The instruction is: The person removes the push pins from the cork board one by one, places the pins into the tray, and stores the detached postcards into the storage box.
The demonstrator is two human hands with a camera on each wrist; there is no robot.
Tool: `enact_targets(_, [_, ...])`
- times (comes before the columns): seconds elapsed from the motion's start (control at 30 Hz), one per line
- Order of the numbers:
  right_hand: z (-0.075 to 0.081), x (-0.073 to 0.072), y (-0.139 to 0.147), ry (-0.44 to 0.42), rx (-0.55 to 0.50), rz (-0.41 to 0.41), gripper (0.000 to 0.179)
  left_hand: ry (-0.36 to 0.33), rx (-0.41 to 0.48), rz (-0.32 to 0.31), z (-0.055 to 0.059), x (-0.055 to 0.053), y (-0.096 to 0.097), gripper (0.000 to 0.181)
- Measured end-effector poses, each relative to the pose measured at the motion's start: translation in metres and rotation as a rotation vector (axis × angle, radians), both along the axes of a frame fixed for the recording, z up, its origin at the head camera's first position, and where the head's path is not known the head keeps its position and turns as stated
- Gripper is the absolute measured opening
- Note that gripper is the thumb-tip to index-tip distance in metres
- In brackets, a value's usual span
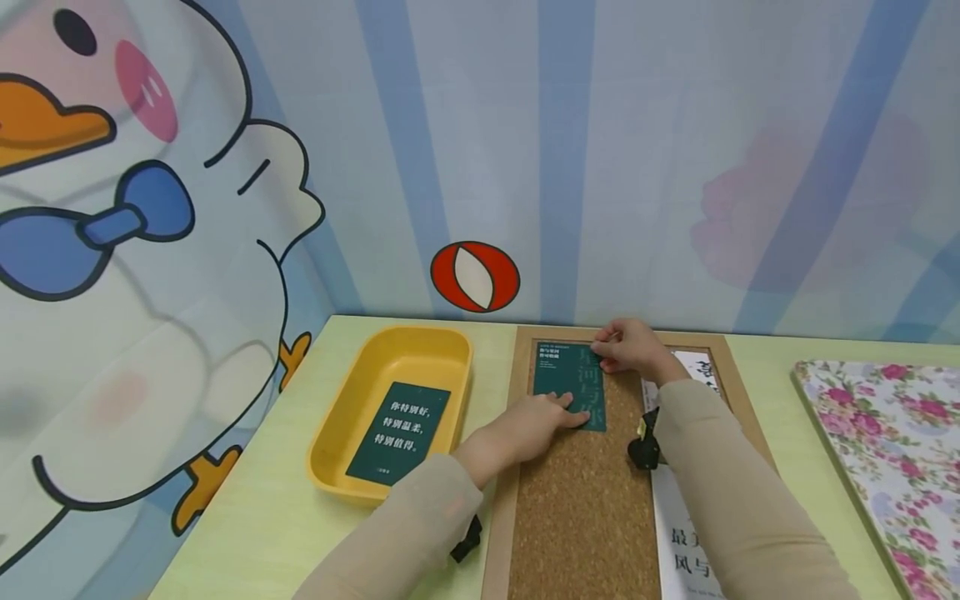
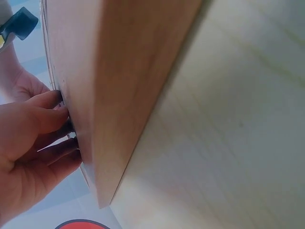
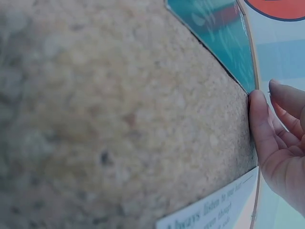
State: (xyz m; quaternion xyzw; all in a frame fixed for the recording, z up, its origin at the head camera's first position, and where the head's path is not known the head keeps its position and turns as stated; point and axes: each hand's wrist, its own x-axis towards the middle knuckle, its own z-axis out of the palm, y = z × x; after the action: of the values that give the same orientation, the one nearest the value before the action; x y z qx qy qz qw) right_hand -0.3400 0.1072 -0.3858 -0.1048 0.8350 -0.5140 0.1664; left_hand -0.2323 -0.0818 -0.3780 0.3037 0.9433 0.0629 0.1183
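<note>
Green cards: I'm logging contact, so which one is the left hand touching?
The green card on the corkboard, beneath the left hand; the other card lies in the yellow tray, with neither hand on it.

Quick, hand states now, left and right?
Left hand: open, fingers resting on the green card on the corkboard.
Right hand: fingers bent at the card's upper right corner; can't tell if they pinch anything.

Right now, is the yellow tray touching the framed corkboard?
Apart: the head view shows a strip of pale tabletop between the yellow tray and the wooden frame of the corkboard.
</note>
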Motion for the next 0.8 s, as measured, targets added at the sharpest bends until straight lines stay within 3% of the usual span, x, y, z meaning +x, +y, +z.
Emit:
enact_targets(0.2, [0.001, 0.000, 0.001, 0.019, -0.006, 0.021, 0.023, 0.015, -0.001, -0.012, 0.000, 0.000, 0.000, 0.046])
enact_targets(0.5, [0.009, 0.002, -0.001, 0.177, 0.093, 0.020, 0.027, -0.004, 0.019, -0.006, 0.004, 0.002, 0.000, 0.046])
enact_targets(0.8, [0.023, 0.008, -0.003, 0.247, -0.007, 0.041, 0.025, -0.014, 0.029, 0.004, 0.000, 0.001, -0.001, 0.046])
